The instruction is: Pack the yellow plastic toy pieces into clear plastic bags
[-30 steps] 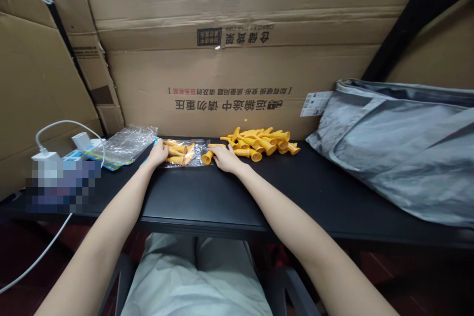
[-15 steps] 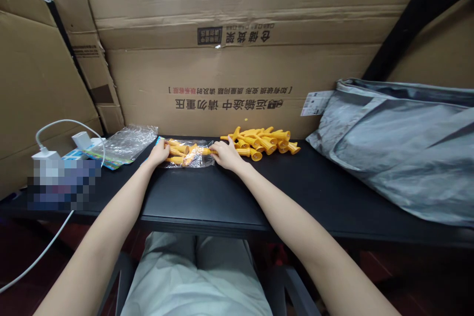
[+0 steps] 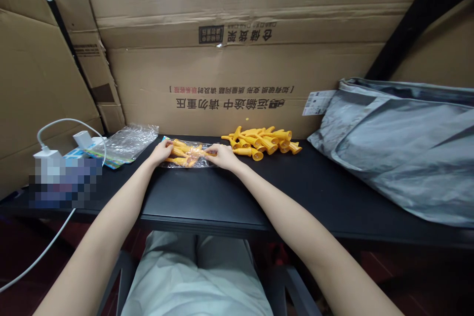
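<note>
A small clear plastic bag (image 3: pixel 187 153) with several yellow cone-shaped plastic pieces inside lies on the black table (image 3: pixel 229 192). My left hand (image 3: pixel 161 151) pinches the bag's left end. My right hand (image 3: pixel 221 154) grips its right end, fingers closed at the bag's mouth. Just to the right of my right hand lies a loose pile of the same yellow pieces (image 3: pixel 261 140), near the back edge of the table.
A stack of empty clear bags (image 3: pixel 128 142) lies left of the held bag. White chargers and a cable (image 3: pixel 59 143) sit at the far left. A large grey bag (image 3: pixel 400 148) covers the table's right side. Cardboard boxes (image 3: pixel 237 59) wall the back.
My right hand pushed a yellow piece from the table into the bag's right end and now grips the bag's mouth. The left hand stayed on the bag's left end.
</note>
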`<state>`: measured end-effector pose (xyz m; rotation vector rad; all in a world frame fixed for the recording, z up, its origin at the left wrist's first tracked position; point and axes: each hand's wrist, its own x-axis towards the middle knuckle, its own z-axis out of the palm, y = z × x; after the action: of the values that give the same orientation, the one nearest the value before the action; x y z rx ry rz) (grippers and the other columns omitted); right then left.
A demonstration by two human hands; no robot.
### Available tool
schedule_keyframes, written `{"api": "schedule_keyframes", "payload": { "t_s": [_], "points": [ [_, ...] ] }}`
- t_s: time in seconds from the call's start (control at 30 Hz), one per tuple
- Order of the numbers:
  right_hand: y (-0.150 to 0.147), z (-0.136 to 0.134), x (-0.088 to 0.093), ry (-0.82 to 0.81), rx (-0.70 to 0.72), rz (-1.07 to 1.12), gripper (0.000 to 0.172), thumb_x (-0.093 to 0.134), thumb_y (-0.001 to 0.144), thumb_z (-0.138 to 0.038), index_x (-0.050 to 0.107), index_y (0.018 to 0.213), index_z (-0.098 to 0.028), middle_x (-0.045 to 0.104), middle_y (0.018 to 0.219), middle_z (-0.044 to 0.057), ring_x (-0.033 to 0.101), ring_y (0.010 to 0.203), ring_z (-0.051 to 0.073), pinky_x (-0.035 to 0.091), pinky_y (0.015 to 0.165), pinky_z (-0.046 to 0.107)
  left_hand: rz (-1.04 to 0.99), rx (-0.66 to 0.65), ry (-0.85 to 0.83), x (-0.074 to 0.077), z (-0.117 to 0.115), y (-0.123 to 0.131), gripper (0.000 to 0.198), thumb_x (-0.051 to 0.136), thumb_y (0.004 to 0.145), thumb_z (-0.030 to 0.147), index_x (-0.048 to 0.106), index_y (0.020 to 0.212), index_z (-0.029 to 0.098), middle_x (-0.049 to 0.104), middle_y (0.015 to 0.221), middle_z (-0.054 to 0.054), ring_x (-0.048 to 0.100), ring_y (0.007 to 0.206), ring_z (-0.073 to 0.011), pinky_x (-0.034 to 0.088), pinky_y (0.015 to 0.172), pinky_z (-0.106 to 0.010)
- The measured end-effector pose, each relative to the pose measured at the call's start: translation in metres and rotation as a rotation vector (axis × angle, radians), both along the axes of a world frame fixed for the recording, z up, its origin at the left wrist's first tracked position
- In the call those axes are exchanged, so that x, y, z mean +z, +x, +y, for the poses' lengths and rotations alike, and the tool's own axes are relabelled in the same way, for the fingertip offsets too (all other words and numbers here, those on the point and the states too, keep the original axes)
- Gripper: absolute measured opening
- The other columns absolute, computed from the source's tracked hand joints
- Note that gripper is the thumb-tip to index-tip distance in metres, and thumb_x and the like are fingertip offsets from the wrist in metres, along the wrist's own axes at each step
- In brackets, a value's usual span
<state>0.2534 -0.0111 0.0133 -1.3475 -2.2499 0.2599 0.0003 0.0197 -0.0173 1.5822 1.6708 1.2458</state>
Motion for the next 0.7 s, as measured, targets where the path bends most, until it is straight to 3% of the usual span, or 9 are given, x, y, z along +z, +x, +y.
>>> {"api": "schedule_keyframes", "payload": {
  "t_s": [0.23,0.43,0.57,0.7],
  "points": [
    [-0.009,-0.001,-0.005,-0.024,0.020,0.089,0.020,0.063,0.073,-0.023,0.072,0.091,-0.024,0.070,0.099,0.004,0.062,0.095,0.022,0.042,0.083,0.033,-0.079,-0.020,-0.013,0.002,-0.002,0.004,0.018,0.060,0.069,0.025,0.060,0.084,0.016,0.067,0.085,-0.007,0.062,0.081,-0.0200,0.047,0.075,-0.031],
    [-0.018,0.000,-0.007,-0.045,0.104,0.257,0.020,0.064,0.072,-0.020,0.073,0.089,-0.019,0.071,0.085,0.005,0.064,0.082,0.020,0.047,0.077,0.031,-0.141,-0.056,0.009,0.009,-0.010,0.012,0.028,0.061,0.071,0.042,0.059,0.081,0.016,0.066,0.083,-0.006,0.061,0.081,-0.0196,0.046,0.073,-0.029],
    [-0.022,-0.002,-0.005,-0.154,0.149,0.468,0.026,0.063,0.070,-0.015,0.071,0.094,-0.015,0.069,0.091,0.007,0.063,0.080,0.018,0.049,0.076,0.031,-0.132,-0.053,0.023,0.014,-0.015,0.015,0.038,0.060,0.070,0.052,0.059,0.082,0.016,0.067,0.085,-0.007,0.061,0.085,-0.0210,0.045,0.073,-0.028],
    [-0.021,-0.003,-0.004,-0.340,0.206,0.741,0.024,0.059,0.067,-0.005,0.070,0.088,-0.013,0.068,0.096,0.008,0.063,0.086,0.014,0.049,0.079,0.026,0.004,-0.003,0.012,0.017,-0.019,0.017,0.037,0.063,0.069,0.049,0.058,0.087,0.016,0.066,0.094,-0.008,0.060,0.092,-0.0224,0.044,0.078,-0.028]
  ]
}}
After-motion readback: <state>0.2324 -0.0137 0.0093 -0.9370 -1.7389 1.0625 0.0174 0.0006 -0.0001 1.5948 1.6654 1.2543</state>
